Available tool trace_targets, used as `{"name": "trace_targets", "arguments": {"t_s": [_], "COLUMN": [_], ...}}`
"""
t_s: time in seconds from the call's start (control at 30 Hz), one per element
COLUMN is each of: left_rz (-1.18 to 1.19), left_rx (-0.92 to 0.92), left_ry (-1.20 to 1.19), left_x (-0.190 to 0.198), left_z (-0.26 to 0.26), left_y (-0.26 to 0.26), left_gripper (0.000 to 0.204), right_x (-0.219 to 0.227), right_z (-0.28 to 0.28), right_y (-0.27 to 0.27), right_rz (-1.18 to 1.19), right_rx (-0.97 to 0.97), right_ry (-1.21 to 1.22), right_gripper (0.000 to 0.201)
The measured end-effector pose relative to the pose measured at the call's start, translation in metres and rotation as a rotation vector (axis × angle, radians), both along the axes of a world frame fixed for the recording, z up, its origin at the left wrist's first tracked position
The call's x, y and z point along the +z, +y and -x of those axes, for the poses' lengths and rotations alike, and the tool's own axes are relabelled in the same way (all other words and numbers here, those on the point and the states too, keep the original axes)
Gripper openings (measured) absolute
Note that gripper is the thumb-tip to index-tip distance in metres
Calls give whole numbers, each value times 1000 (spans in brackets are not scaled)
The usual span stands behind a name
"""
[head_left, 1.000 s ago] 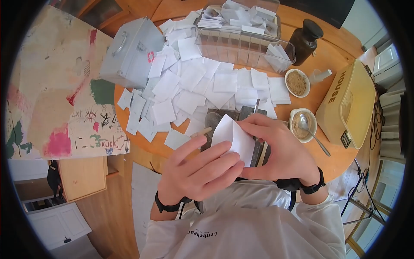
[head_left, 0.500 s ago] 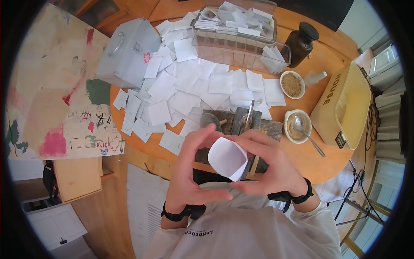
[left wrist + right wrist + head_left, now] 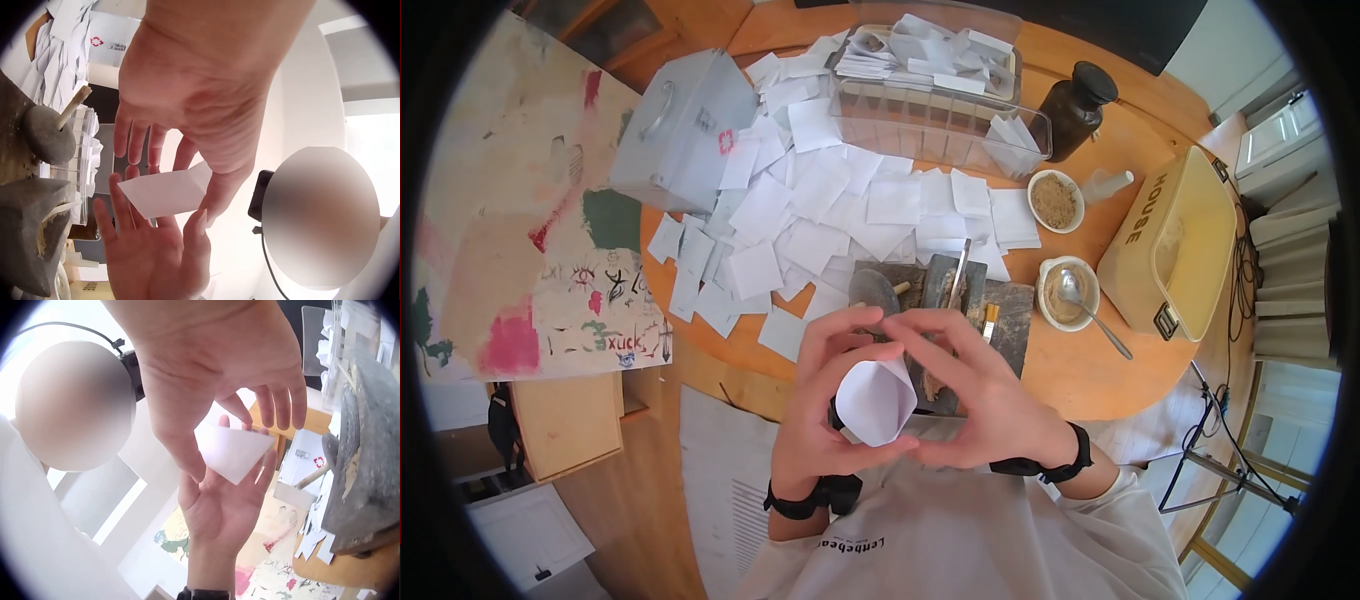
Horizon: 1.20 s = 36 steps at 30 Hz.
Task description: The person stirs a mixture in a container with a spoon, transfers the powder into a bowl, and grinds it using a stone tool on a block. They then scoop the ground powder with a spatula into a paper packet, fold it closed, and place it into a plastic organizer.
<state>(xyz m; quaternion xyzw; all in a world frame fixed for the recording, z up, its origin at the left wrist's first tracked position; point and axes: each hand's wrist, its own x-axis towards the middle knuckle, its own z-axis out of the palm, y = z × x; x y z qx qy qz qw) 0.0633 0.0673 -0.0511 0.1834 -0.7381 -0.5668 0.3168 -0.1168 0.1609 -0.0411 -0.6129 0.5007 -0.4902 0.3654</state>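
Note:
A white folded paper pouch (image 3: 875, 405) is held up near the person's chest, its mouth bulging open toward the head camera. My left hand (image 3: 808, 415) curves round its left side, index finger along the top edge and thumb at the bottom. From the other side my right hand (image 3: 990, 405) holds it between thumb and index finger. Both wrist views show the pouch (image 3: 165, 194) spanning the gap between the two hands, other fingers spread apart. Beyond the hands lie a grey stone trough (image 3: 28, 234), a round stone with a wooden handle (image 3: 51, 134) and a brush (image 3: 990, 320).
White paper packets (image 3: 815, 190) are heaped behind, beside a metal box (image 3: 685, 125) and a clear divided container (image 3: 945, 125). To the right stand a bowl of brown powder (image 3: 1056, 203), a bowl with a spoon (image 3: 1055, 318), a dark jar (image 3: 1075, 115) and a yellow bin (image 3: 1145, 265).
The pouch has moved left and slightly down, its mouth now spread and facing up. The left hand shifted its fingers, leaving the side of the pouch and then closing round it again.

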Motion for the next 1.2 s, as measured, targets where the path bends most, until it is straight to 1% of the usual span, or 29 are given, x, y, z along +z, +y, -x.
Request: {"name": "trace_targets", "arguments": {"t_s": [0.03, 0.07, 0.1, 0.13, 0.17, 0.2, 0.23, 0.3, 0.33, 0.37, 0.43, 0.57, 0.63, 0.67, 0.73, 0.77, 0.83, 0.87, 0.93, 0.97, 1.03, 1.07, 1.13, 1.2], "left_rz": [98, 95, 157, 220, 219, 219, 217, 261, 306, 307, 435, 501, 530, 527, 526, 524, 513, 514, 506, 503, 447, 445, 456, 448], "left_rx": [50, 58, 90, 121, 129, 129, 126, 141, 155, 153, 179, 107, 143, 136, 128, 116, 127, 116, 233, 229, 322, 321, 349, 359], "left_ry": [-29, -27, -54, -82, -80, -120, -160, -181, -206, -202, -234, -244, -221, -227, -242, -244, -277, -275, -334, -339, -300, -304, -310, -309], "left_x": [2, 4, 6, 8, 9, 9, 10, 10, 10, 11, 12, 13, 9, 8, 6, 4, 0, -1, -2, -1, 0, 0, -2, -3], "left_z": [-1, -2, -2, -2, -3, -3, -3, -2, -1, 1, 3, 5, 8, 8, 8, 7, 5, 3, -2, -5, -10, -13, -18, -20], "left_y": [-1, -2, -2, -2, -2, -2, -2, -2, -2, -3, -3, -2, 1, 2, 3, 3, 0, -2, -5, -6, -11, -13, -17, -19], "left_gripper": [69, 69, 68, 67, 67, 67, 68, 70, 72, 72, 72, 68, 65, 65, 63, 63, 62, 62, 62, 62, 63, 63, 66, 66], "right_x": [3, 5, 6, 7, 9, 18, 29, 48, 51, 53, 55, 43, 33, 29, 26, 26, 27, 30, 36, 32, 13, 1, -23, -38], "right_z": [3, 6, 12, 19, 22, 20, 18, 12, 6, 2, -5, -8, -8, -8, -7, -6, -1, 4, 18, 27, 49, 56, 68, 75], "right_y": [-1, -3, -2, -1, -1, -2, -1, 1, -1, -2, -1, 2, 7, 8, 11, 12, 9, 8, 6, 6, -1, -8, -24, -36], "right_rz": [0, 2, -1, 50, 103, 173, 170, 147, 128, 128, -33, -127, -245, -251, -284, -289, -327, -329, -265, -270, -277, -280, -270, -299], "right_rx": [-45, -89, -79, -65, -53, -111, -109, -28, -36, -39, -21, -68, -60, -62, -74, -83, -84, -94, -196, -197, -404, -404, -618, -593], "right_ry": [24, 48, 48, 85, 124, 146, 149, 409, 495, 499, 675, 606, 507, 499, 362, 356, 217, 214, 59, 54, 150, 147, 289, 300], "right_gripper": [73, 69, 69, 62, 56, 41, 41, 34, 31, 31, 31, 29, 25, 25, 23, 23, 20, 20, 24, 24, 35, 35, 33, 32]}}
